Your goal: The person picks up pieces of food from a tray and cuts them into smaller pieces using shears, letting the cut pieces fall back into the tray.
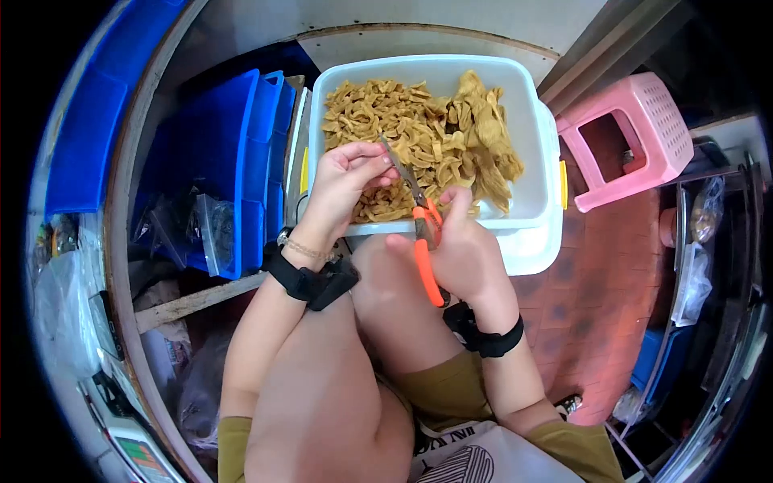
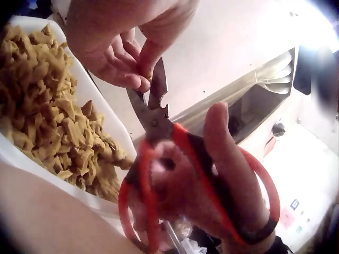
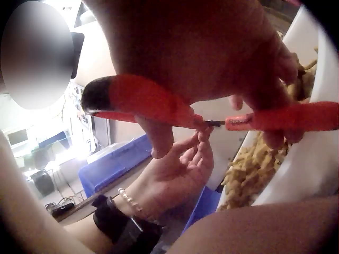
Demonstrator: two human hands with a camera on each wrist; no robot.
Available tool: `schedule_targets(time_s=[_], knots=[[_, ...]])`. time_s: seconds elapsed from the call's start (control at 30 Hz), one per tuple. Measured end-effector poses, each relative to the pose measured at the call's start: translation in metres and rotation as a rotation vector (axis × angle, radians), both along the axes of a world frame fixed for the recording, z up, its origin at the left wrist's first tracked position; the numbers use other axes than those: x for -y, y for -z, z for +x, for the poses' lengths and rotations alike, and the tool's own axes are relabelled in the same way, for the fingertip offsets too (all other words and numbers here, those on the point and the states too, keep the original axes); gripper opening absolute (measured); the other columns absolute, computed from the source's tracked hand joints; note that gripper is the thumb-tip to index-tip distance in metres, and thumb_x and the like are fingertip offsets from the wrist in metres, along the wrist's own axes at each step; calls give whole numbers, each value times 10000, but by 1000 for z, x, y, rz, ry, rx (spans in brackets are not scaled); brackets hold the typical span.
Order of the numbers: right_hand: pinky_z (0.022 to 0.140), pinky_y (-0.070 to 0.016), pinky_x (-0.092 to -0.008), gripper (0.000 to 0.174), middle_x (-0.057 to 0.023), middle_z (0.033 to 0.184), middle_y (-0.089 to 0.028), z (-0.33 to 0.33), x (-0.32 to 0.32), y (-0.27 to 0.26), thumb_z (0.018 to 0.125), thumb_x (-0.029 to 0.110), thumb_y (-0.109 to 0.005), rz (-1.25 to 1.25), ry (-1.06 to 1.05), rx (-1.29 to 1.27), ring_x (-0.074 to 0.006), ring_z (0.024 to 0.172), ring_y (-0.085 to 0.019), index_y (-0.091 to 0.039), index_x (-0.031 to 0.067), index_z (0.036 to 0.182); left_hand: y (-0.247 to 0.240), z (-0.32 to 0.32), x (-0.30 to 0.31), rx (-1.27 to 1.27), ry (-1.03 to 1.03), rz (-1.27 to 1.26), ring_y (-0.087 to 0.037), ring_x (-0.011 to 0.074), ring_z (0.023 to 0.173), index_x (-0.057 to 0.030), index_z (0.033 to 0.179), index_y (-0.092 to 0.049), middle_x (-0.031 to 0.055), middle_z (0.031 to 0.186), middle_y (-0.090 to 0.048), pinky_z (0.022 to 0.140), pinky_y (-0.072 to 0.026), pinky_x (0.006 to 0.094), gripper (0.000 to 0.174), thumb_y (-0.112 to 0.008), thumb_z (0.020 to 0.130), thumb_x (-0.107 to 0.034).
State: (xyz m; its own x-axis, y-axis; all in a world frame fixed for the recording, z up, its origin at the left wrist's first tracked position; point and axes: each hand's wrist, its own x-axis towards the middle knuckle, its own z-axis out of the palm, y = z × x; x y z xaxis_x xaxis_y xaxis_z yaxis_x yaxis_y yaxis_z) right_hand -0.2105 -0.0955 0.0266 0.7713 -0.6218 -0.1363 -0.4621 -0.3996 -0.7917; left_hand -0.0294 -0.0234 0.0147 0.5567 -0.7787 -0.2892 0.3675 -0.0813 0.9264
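My right hand (image 1: 470,256) holds kitchen scissors (image 1: 424,245) with orange and black handles, fingers and thumb through the loops. Their metal blades (image 2: 154,114) stand apart in the left wrist view. At the blade tips my left hand (image 1: 345,179) brings thumb and fingertips together on a small tan piece (image 2: 150,79), mostly hidden by the fingers. Below both hands, a white plastic tub (image 1: 527,153) holds a heap of small tan-brown cut pieces (image 1: 366,113) on its left. Longer, larger tan-brown strips (image 1: 489,137) lie to the right of them.
Blue bins (image 1: 217,161) with plastic bags stand left of the tub. A pink stool (image 1: 660,133) is at the right, on red floor tiles (image 1: 576,322). Bare knees (image 1: 403,282) are close under the hands. Shelving with bags (image 1: 694,282) lines the far right.
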Motion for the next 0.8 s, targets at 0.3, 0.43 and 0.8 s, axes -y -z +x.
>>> schedule_targets(time_s=[0.3, 0.43, 0.8], knots=[[499, -500, -397, 787, -169, 644, -613, 2, -11, 10, 675, 586, -761, -181, 61, 138, -351, 589, -648, -395, -10, 1034, -3, -2, -2, 114, 55, 62, -593, 93, 709, -12, 996, -604, 19, 809, -626, 667, -483, 218, 124, -611, 873, -23], [471, -487, -394, 773, -160, 597, -590, 5, -13, 9, 673, 569, -770, -190, 76, 149, -353, 543, -631, -397, -7, 1028, -6, -2, -3, 120, 37, 75, -597, 94, 708, -15, 1002, -603, 25, 808, -632, 663, -483, 220, 137, -623, 866, -18], [485, -483, -428, 608, -190, 620, -586, 9, -20, 22, 738, 389, -788, -109, 69, 296, -395, 581, -618, -388, 5, 986, -7, 2, -2, 159, -82, 84, -592, 84, 715, 2, 1037, -632, 15, 827, -648, 658, -458, 210, 202, -678, 859, -82]])
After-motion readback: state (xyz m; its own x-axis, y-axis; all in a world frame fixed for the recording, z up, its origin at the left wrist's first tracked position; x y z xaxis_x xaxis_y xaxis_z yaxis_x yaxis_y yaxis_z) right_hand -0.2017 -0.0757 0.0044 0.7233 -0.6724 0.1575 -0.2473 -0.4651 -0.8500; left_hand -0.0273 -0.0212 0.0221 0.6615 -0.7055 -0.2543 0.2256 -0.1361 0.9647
